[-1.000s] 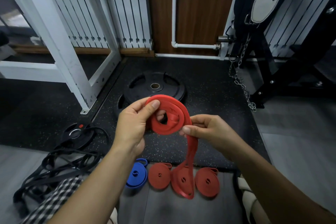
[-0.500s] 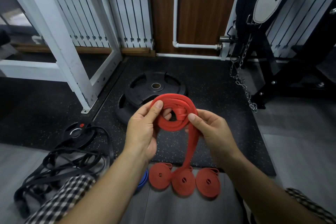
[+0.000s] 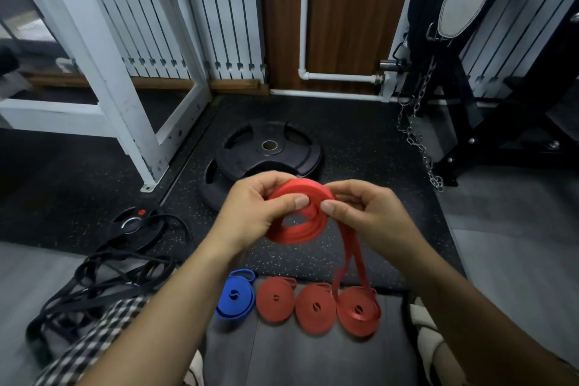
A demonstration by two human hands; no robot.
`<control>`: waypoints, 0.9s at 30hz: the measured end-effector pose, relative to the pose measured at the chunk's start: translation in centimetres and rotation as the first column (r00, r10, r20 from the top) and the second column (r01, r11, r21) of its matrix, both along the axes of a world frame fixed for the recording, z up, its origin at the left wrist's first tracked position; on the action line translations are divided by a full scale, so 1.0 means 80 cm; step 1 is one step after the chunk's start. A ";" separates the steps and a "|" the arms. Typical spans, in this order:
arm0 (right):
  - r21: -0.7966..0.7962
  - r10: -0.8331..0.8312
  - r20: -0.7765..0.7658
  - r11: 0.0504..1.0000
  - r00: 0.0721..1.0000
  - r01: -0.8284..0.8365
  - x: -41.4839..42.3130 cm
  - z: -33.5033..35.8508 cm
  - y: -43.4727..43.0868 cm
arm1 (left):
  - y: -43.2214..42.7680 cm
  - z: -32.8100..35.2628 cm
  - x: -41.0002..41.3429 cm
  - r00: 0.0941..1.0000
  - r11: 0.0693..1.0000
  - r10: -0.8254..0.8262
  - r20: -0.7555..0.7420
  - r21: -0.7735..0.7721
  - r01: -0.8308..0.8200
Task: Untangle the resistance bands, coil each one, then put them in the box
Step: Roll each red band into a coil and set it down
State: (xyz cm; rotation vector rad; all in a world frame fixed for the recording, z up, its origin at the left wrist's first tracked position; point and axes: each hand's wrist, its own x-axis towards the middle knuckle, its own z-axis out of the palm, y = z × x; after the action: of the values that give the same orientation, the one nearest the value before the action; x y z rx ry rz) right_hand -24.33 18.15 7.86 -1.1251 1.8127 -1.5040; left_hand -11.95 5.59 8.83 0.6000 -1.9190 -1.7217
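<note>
A partly coiled red resistance band (image 3: 300, 230) is held in the air between both hands. My left hand (image 3: 250, 216) grips the coil's left side, thumb on its face. My right hand (image 3: 372, 216) pinches the coil's right side, and the band's loose tail (image 3: 349, 255) hangs down from there. On the grey floor below lie a blue coiled band (image 3: 235, 299) and three red coiled bands (image 3: 316, 307) in a row. A tangle of black bands (image 3: 103, 279) lies at the left. No box is in view.
Two black weight plates (image 3: 266, 153) lie stacked on the black speckled mat behind my hands. A small black plate (image 3: 134, 226) sits by the tangle. A white rack post (image 3: 125, 103) stands at left, a chain (image 3: 419, 141) and black frame at right.
The coil has been turned from upright to nearly flat, and both hands have closed in on it. The hanging tail has grown shorter and swung right, over the rightmost red coil.
</note>
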 end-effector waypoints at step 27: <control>-0.136 0.062 0.545 0.991 0.836 0.015 0.028 -0.019 -0.012 | 0.010 -0.008 -0.016 0.898 0.558 0.393 -0.197 0.827 -0.062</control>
State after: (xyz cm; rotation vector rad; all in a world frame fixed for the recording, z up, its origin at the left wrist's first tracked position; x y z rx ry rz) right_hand -22.11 17.16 6.32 -0.6623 1.3098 -1.7338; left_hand -13.22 6.43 8.20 0.7276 -0.6524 -2.2811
